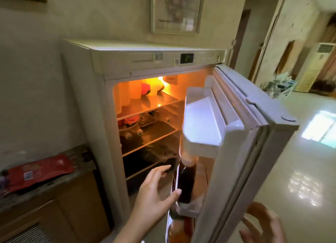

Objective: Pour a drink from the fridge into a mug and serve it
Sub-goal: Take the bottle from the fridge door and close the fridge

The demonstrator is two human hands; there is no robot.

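The white fridge (101,101) stands open, its door (254,137) swung out to the right. A tall bottle of dark drink (187,181) stands in the door's lower rack, its top hidden behind a white door bin (201,119). My left hand (154,190) is open just left of the bottle, thumb close to its side, fingers spread and not closed on it. My right hand (261,224) is blurred and open at the bottom right, outside the door's edge. No mug is in view.
Lit shelves (151,104) inside hold pale containers and small food items. An orange bottle (177,232) sits lower in the door. A counter (60,181) to the left carries a red packet (38,172). Shiny floor (300,170) stretches to the right.
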